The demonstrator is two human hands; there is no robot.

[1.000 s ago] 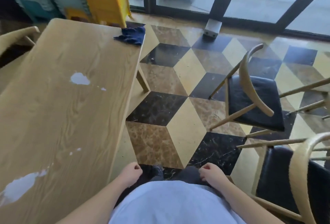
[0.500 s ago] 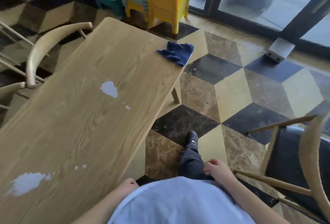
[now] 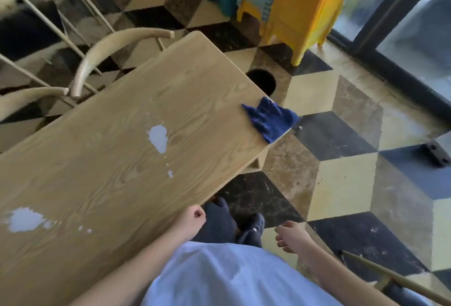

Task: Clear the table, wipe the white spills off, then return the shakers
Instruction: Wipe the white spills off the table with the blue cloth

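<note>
The light wooden table runs from lower left to upper middle. Two white spills lie on it: one near its middle with small drops below, another at the near left. A crumpled blue cloth sits on the far right corner, hanging slightly over the edge. My left hand is a loose fist by the table's right edge, holding nothing. My right hand hangs over the floor with fingers loosely apart, empty. No shakers are in view.
Wooden chairs with curved backs stand along the table's left side. Stacked yellow and teal plastic stools stand beyond the far end. A chair rail crosses the lower right. Glass doors on the right; patterned tile floor beside me.
The view has swung left and closer along the table's right side. The cloth and spills now sit nearer. My left hand rose to the table edge; my right hand's fingers spread.
</note>
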